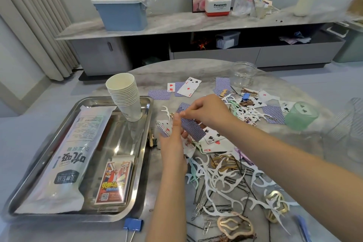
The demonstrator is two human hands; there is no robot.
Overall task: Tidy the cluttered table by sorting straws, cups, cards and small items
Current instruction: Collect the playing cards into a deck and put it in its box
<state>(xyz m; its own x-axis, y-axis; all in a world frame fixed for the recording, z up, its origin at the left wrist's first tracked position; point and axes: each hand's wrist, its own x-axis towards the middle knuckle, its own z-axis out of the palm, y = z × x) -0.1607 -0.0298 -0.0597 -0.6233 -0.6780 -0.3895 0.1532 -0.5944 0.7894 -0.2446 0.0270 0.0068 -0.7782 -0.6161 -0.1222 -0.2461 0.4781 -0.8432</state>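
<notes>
Both hands meet over the middle of the marble table: the left hand curls its fingers round a small stack of playing cards, blue backs up, with a few face-up cards fanned at its left edge, while the right hand pinches the stack's top corner between thumb and fingertips. Loose cards lie scattered beyond the hands, some face up, some face down. At left a steel tray, its right rim just beside the left wrist, holds a packet of straws, a card box and a stack of paper cups. Floss picks, hairpins, paper clips and gold hair clips crowd the near right, leaving bare tabletop mainly behind the cups.
</notes>
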